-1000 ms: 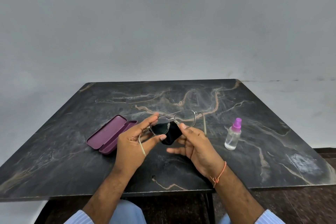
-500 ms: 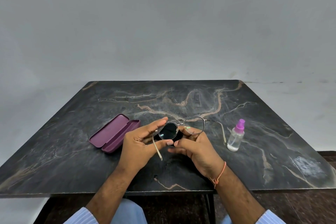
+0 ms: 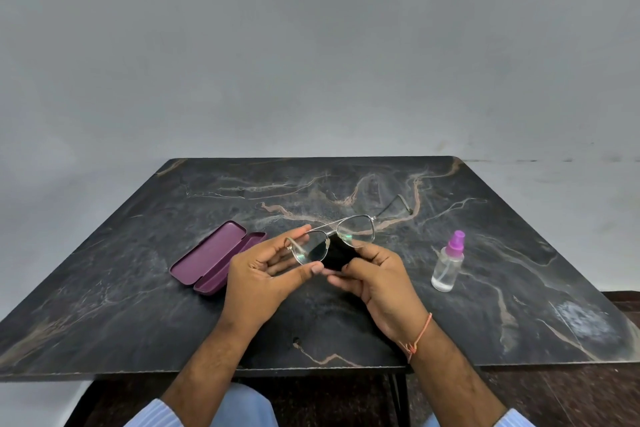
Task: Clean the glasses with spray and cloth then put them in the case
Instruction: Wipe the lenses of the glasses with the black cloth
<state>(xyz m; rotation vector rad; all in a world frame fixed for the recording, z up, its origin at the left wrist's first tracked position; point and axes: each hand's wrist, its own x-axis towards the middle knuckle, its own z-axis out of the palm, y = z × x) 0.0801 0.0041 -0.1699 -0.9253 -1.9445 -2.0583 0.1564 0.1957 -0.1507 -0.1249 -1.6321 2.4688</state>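
The purple case (image 3: 214, 258) lies open on the dark marbled table (image 3: 519, 305). The left hand (image 3: 258, 282) pinches the glasses (image 3: 334, 241) by one lens rim; the right hand's (image 3: 379, 279) grip pinches a black cloth (image 3: 337, 255), mostly hidden behind lens and fingers. The spray bottle (image 3: 448, 262) stands right, before a grey wall (image 3: 311, 45).

Single head-worn wide-angle view, looking forward and down, sitting close over the counter (image 3: 346, 340), taking in the wall (image 3: 311, 45) beyond
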